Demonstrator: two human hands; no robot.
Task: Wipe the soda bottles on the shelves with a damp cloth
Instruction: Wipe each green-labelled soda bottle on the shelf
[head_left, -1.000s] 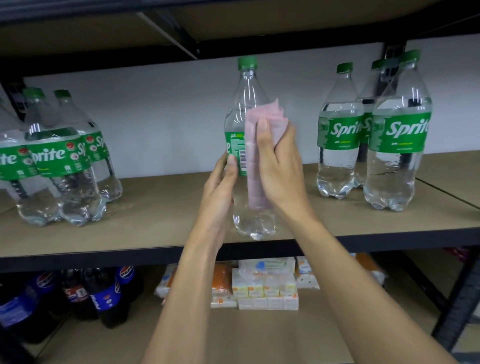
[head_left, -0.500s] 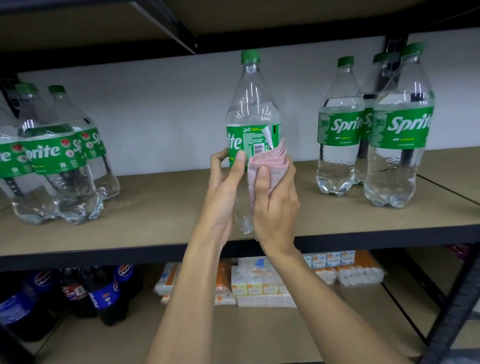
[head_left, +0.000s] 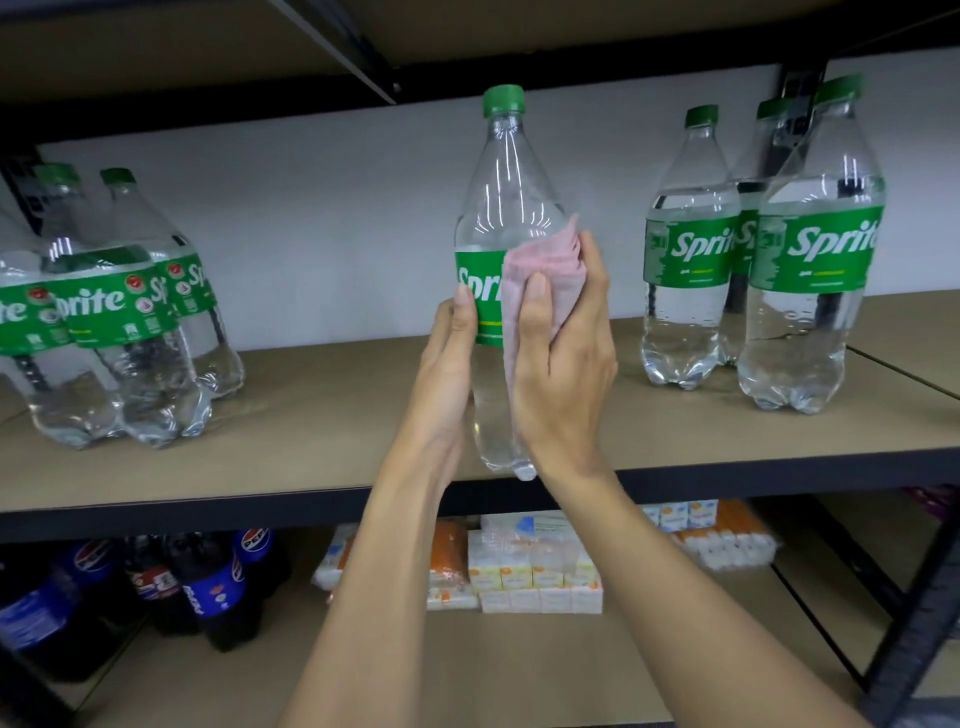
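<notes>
The bottle (head_left: 506, 208) is held up in front of the middle shelf (head_left: 311, 415), its base just over the front edge. The left grip (head_left: 448, 374) curls round the lower body and steadies it. The right grip (head_left: 563, 364) clutches the pink cloth (head_left: 540, 260), pressed on the right side of the label (head_left: 478, 296). To do this well, I'd say turn the bottle with the left while the cloth sweeps from neck to base, with firm, even pressure.

— What's on your feed?
— I see one clear Sprite bottle (head_left: 506, 208), green cap, upright, off the shelf (head_left: 311, 415). The pink cloth (head_left: 543, 260) (bunched) lies against its label's right side.
</notes>
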